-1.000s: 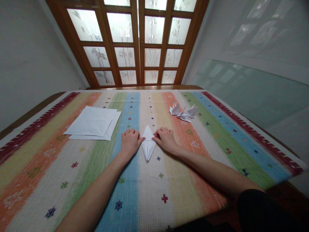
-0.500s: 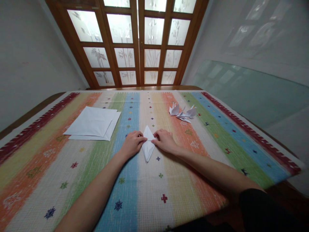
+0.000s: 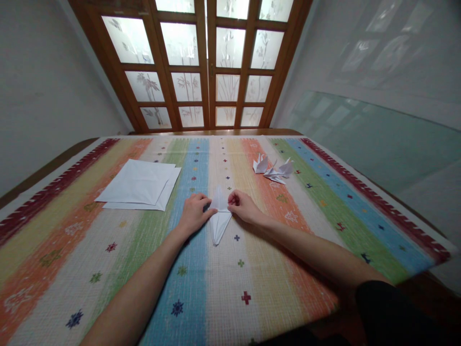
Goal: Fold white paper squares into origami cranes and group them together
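A folded white paper, long and pointed at its near end, lies on the striped cloth in front of me. Its upper half stands partly raised between my hands, and a crease runs across its middle. My left hand is closed at the paper's left edge, thumb lying on the crease. On the other side my right hand pinches the right edge near the same crease, fingers curled. How many layers the fingers hold cannot be made out.
Square sheets of white paper lie stacked at the left. Several folded paper cranes sit together at the back right. The striped tablecloth covers the table. Beyond its far edge stand wooden doors with frosted panes.
The paper's upper part has lifted and opened from the flat diamond shape. Its near tip has shifted slightly left and toward me. Both hands stay at its edges.
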The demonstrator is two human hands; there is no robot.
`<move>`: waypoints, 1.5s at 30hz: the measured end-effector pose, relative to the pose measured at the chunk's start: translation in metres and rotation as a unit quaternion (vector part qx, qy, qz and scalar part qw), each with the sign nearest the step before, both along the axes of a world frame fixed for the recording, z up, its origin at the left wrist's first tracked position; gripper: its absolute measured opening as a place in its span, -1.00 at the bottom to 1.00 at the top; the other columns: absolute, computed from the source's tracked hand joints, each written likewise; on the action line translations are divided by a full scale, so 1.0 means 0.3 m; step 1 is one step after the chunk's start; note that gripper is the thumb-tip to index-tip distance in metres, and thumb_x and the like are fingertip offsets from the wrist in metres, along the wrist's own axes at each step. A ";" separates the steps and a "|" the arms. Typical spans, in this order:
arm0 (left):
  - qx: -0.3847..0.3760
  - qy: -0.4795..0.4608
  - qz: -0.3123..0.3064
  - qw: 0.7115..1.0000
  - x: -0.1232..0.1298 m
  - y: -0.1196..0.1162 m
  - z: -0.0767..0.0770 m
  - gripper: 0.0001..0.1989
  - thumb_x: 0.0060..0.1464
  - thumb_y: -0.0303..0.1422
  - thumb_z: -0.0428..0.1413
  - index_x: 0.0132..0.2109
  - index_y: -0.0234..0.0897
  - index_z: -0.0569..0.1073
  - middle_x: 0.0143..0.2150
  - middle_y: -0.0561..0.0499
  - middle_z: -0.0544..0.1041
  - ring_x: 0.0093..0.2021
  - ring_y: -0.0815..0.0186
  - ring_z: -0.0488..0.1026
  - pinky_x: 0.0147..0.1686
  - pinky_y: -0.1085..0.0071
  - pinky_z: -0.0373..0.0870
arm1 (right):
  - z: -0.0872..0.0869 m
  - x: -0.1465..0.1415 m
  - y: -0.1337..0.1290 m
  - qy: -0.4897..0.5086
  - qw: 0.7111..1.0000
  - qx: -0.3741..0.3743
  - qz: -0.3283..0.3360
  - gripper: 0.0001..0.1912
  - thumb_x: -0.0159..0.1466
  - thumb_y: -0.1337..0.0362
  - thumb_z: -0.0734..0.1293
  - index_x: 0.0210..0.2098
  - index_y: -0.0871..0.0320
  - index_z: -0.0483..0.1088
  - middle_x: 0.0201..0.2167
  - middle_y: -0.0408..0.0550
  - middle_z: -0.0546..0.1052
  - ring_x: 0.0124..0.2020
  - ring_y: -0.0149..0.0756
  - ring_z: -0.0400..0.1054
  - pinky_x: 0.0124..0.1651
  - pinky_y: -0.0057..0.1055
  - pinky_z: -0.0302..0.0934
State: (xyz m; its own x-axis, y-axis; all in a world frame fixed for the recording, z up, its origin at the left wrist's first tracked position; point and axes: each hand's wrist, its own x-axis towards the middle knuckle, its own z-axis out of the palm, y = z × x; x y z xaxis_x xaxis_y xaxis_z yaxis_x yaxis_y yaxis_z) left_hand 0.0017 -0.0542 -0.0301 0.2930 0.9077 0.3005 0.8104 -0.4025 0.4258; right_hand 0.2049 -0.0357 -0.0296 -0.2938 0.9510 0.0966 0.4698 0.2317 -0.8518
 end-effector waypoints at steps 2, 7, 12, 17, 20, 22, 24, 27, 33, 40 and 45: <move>-0.005 -0.038 0.000 0.999 -0.003 0.002 0.001 -0.86 0.02 -0.29 0.23 -0.33 -0.26 0.50 -0.31 -0.02 0.51 -0.21 0.18 0.40 -0.16 0.23 0.30 | 0.001 -0.001 0.002 0.034 0.999 0.012 0.003 -0.86 0.05 0.46 0.25 -0.40 0.13 0.25 -0.47 -0.21 0.39 -0.45 -0.40 0.28 -0.36 -0.45 0.17; -0.059 -0.214 -0.002 0.975 0.002 0.006 0.005 -0.80 0.00 -0.37 0.20 -0.19 -0.28 0.44 -0.35 0.06 0.50 -0.35 0.33 0.41 -0.28 0.37 0.36 | 0.052 0.007 -0.003 0.078 0.992 0.101 0.002 -0.90 0.18 0.36 0.24 -0.28 0.13 0.30 -0.40 -0.13 0.44 -0.37 -0.35 0.32 -0.29 -0.40 0.22; 0.034 -0.277 0.001 0.960 0.019 -0.015 0.030 -0.80 0.07 -0.41 0.13 -0.12 -0.25 0.48 -0.39 0.07 0.52 -0.38 0.36 0.43 -0.30 0.39 0.38 | 0.108 0.044 0.007 0.069 0.977 0.185 0.075 -0.75 0.21 0.32 0.31 -0.10 0.10 0.39 -0.29 -0.07 0.49 -0.29 -0.32 0.36 -0.18 -0.33 0.28; 0.190 -0.173 -0.012 0.966 0.016 -0.042 0.036 -0.82 0.19 -0.39 0.06 -0.33 -0.18 0.54 -0.32 -0.01 0.55 -0.25 0.26 0.44 -0.18 0.27 0.37 | 0.096 0.087 0.016 -0.009 0.951 0.302 0.067 -0.84 0.26 0.35 0.29 -0.32 0.05 0.53 -0.28 -0.03 0.50 -0.20 -0.24 0.37 -0.10 -0.23 0.28; 0.194 -0.046 -0.071 0.977 0.007 -0.038 0.020 -0.80 0.20 -0.41 0.05 -0.29 -0.17 0.56 -0.28 -0.05 0.55 -0.21 0.23 0.40 -0.16 0.23 0.33 | 0.050 0.111 0.018 -0.077 0.937 0.329 0.088 -0.80 0.25 0.40 0.30 -0.32 0.02 0.55 -0.23 -0.01 0.51 -0.22 -0.25 0.36 -0.15 -0.24 0.29; 0.161 0.031 -0.123 0.979 0.005 -0.032 0.010 -0.81 0.19 -0.44 0.05 -0.26 -0.18 0.57 -0.25 -0.06 0.56 -0.20 0.20 0.39 -0.16 0.21 0.31 | 0.016 0.128 0.017 -0.120 0.932 0.318 0.122 -0.78 0.24 0.44 0.30 -0.30 0.04 0.56 -0.24 0.00 0.52 -0.21 -0.24 0.36 -0.14 -0.25 0.28; 0.123 0.074 -0.159 0.977 0.010 -0.029 0.005 -0.83 0.16 -0.46 0.06 -0.24 -0.22 0.56 -0.23 -0.08 0.56 -0.18 0.17 0.38 -0.15 0.20 0.29 | -0.009 0.141 0.012 -0.152 0.930 0.293 0.163 -0.72 0.21 0.50 0.28 -0.26 0.07 0.56 -0.24 0.00 0.54 -0.19 -0.24 0.38 -0.10 -0.25 0.28; 0.083 0.077 -0.159 0.981 0.028 -0.031 0.007 -0.85 0.15 -0.45 0.07 -0.25 -0.27 0.55 -0.23 -0.09 0.55 -0.18 0.16 0.39 -0.14 0.20 0.29 | -0.020 0.144 0.000 -0.152 0.948 0.236 0.149 -0.70 0.18 0.55 0.25 -0.28 0.13 0.56 -0.23 0.00 0.56 -0.17 -0.26 0.39 -0.04 -0.27 0.25; 0.019 0.032 -0.071 0.997 0.066 -0.019 0.010 -0.89 0.11 -0.32 0.18 -0.32 -0.26 0.53 -0.34 -0.04 0.53 -0.25 0.19 0.42 -0.19 0.23 0.29 | 0.008 0.090 -0.031 -0.174 0.973 0.147 -0.034 -0.79 0.19 0.26 0.40 -0.20 0.21 0.52 -0.29 0.01 0.53 -0.28 -0.25 0.34 -0.19 -0.31 0.20; -0.032 -0.001 0.016 0.999 0.070 0.012 0.008 -0.61 -0.03 -0.30 0.29 -0.03 -0.29 0.52 -0.32 -0.04 0.55 -0.23 0.15 0.44 -0.20 0.26 0.30 | -0.007 0.078 -0.026 -0.079 0.994 0.062 -0.050 -0.64 0.06 0.42 0.45 -0.12 0.21 0.51 -0.37 -0.09 0.53 -0.36 -0.33 0.36 -0.24 -0.39 0.19; -0.038 -0.018 0.008 0.999 0.069 0.020 0.014 -0.83 0.01 -0.34 0.25 -0.21 -0.26 0.58 -0.36 -0.01 0.54 -0.25 0.20 0.43 -0.20 0.31 0.28 | -0.013 0.081 -0.020 -0.054 0.995 0.052 -0.069 -0.72 0.05 0.44 0.44 -0.21 0.18 0.52 -0.41 -0.14 0.53 -0.40 -0.37 0.35 -0.27 -0.42 0.19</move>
